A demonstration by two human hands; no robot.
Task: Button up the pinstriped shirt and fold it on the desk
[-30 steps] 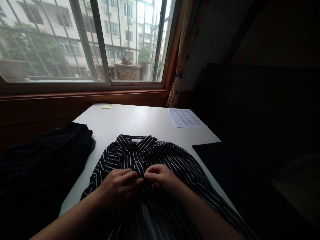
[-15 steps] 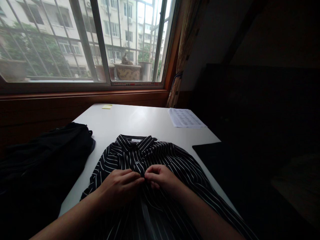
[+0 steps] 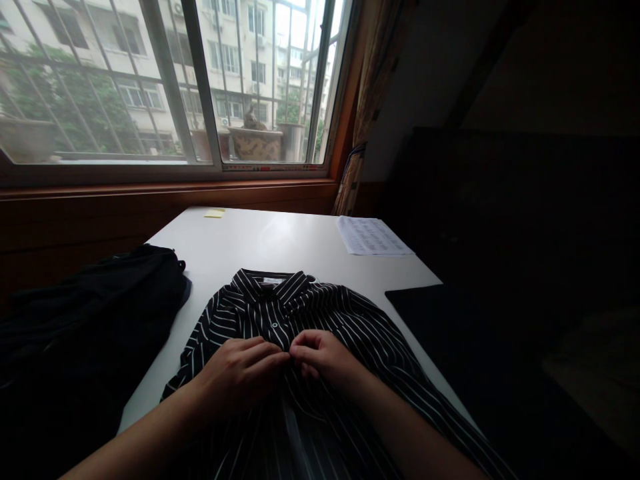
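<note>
A black shirt [image 3: 360, 313] with white stripes lies front up on the white table, its collar [image 3: 270, 283] pointing away from me. One button [image 3: 275, 325] shows on the front placket below the collar. Just under that button, my left hand [image 3: 247, 370] and my right hand [image 3: 323, 357] meet with their fingertips pinched on the placket edge. What exactly sits between the fingertips is hidden; a button there cannot be made out. Below my hands the shirt front hangs slightly apart.
The white table [image 3: 270, 243] stands under a barred window [image 3: 260, 87]. A yellow sticky note [image 3: 215, 213] and printed sheets [image 3: 375, 235] lie at its far side. Dark cloth or a bag [image 3: 100, 313] covers the left edge; a dark flat item [image 3: 420, 300] overlaps the right edge.
Almost nothing differs. The left fingertips have shifted very slightly to the right, against the right fingertips; the shirt lies as before.
</note>
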